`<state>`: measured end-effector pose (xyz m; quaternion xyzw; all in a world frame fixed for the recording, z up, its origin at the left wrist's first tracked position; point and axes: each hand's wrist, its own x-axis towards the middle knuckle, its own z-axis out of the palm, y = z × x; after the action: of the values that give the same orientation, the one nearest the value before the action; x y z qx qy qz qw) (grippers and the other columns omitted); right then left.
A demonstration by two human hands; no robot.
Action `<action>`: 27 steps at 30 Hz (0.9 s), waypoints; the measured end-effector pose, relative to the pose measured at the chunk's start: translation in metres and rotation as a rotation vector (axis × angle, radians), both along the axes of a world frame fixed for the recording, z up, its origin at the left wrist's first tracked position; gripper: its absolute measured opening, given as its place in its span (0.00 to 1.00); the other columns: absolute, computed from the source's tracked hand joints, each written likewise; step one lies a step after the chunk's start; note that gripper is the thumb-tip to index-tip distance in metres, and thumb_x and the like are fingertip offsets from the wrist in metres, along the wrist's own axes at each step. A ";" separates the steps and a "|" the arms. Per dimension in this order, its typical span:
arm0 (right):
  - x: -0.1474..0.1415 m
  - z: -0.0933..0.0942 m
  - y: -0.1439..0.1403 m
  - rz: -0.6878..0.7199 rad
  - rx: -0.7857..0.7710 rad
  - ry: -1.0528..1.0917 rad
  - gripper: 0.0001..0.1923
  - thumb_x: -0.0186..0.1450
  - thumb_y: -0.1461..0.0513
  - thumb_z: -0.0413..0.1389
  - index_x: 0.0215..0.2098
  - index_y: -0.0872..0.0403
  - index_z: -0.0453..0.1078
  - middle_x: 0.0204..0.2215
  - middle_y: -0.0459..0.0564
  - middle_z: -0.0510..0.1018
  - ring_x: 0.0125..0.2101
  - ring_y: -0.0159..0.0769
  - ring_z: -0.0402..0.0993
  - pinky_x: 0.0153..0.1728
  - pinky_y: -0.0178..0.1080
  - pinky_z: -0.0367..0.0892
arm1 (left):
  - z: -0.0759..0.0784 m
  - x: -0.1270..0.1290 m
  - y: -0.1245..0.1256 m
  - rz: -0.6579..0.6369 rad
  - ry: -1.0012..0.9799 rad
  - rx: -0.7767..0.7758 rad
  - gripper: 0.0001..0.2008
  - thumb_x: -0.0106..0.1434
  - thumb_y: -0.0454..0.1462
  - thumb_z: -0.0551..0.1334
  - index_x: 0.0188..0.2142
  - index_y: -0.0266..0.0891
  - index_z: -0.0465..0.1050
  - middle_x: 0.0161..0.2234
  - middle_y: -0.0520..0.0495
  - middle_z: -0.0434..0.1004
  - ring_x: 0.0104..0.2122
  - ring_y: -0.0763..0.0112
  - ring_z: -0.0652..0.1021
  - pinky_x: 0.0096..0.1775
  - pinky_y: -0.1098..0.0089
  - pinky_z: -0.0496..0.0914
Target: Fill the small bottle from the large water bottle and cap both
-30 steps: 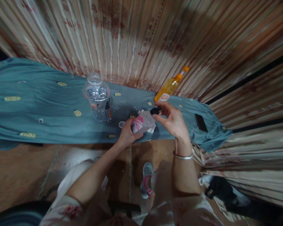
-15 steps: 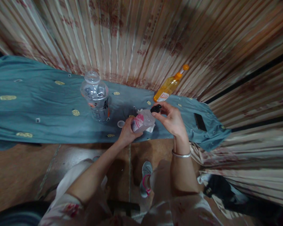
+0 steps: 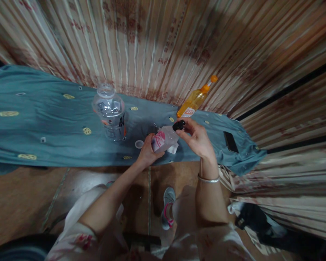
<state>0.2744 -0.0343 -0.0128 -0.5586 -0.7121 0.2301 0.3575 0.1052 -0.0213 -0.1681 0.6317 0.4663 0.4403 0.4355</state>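
Observation:
My left hand (image 3: 148, 152) is wrapped round the lower part of a translucent bottle (image 3: 165, 139) with a pink label, tilted so its top points to the right. My right hand (image 3: 197, 137) pinches a small black object (image 3: 178, 125) against the bottle's top end; it looks like a cap or a crumpled black piece, too dark to tell. Beneath the bottle lies a white tissue (image 3: 174, 148). A small round white lid (image 3: 139, 144) rests on the cloth just left of my left hand.
On the blue-green cloth (image 3: 51, 127), a large clear plastic bottle (image 3: 111, 116), uncapped, stands at the left. Behind my right hand is an orange bottle (image 3: 192, 103) with an orange top. A black phone (image 3: 230, 141) lies at the right. A striped curtain (image 3: 146, 47) hangs behind.
Both hands keep nearly the same place and grip. The black object has shifted very slightly left at the bottle's top.

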 end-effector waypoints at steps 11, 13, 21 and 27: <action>0.002 -0.002 0.005 0.051 0.012 0.009 0.15 0.62 0.57 0.59 0.47 0.52 0.72 0.42 0.51 0.81 0.41 0.40 0.77 0.46 0.44 0.71 | -0.024 0.002 0.009 -0.026 0.073 0.091 0.50 0.39 0.35 0.75 0.60 0.39 0.54 0.58 0.35 0.65 0.59 0.42 0.69 0.61 0.43 0.62; 0.000 -0.001 0.004 -0.007 0.031 -0.039 0.15 0.62 0.56 0.61 0.45 0.53 0.73 0.39 0.50 0.81 0.37 0.40 0.77 0.44 0.44 0.71 | -0.025 0.001 0.009 -0.022 0.102 0.092 0.49 0.40 0.35 0.74 0.60 0.38 0.54 0.57 0.35 0.66 0.59 0.42 0.69 0.61 0.43 0.62; -0.004 0.000 0.001 -0.008 0.066 -0.015 0.25 0.60 0.52 0.63 0.53 0.51 0.71 0.48 0.54 0.80 0.46 0.44 0.78 0.46 0.46 0.72 | -0.021 0.003 0.007 -0.017 0.129 0.106 0.46 0.42 0.33 0.71 0.59 0.36 0.54 0.57 0.34 0.67 0.59 0.44 0.70 0.61 0.43 0.62; -0.004 0.000 0.000 -0.161 0.106 -0.158 0.22 0.60 0.51 0.63 0.48 0.53 0.76 0.40 0.53 0.83 0.38 0.44 0.79 0.45 0.49 0.73 | -0.022 0.003 0.007 -0.021 0.148 0.094 0.46 0.42 0.34 0.71 0.59 0.36 0.54 0.57 0.33 0.67 0.58 0.42 0.70 0.61 0.41 0.61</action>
<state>0.2706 -0.0346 -0.0123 -0.6106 -0.7022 0.1181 0.3467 0.1083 -0.0142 -0.1899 0.6870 0.4694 0.4092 0.3744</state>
